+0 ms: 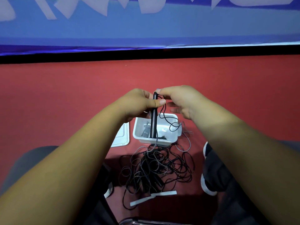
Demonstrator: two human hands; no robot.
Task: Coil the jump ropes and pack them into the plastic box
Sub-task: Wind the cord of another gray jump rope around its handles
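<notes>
Left hand (139, 104) grips the handle (153, 122) upright over the box (141, 140), I guess as a core for winding. Right hand (183, 101) pinches the cord (160, 116) at its top. Other ropes (155, 168) lie tangled just beside the box.

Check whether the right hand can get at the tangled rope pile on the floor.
Probably yes: the rope pile lies uncovered below, though the right hand now pinches the cord.

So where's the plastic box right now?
Head view, centre: the plastic box sits on the red floor, white lid on its left, tangled ropes in front, nearer the person.
</notes>
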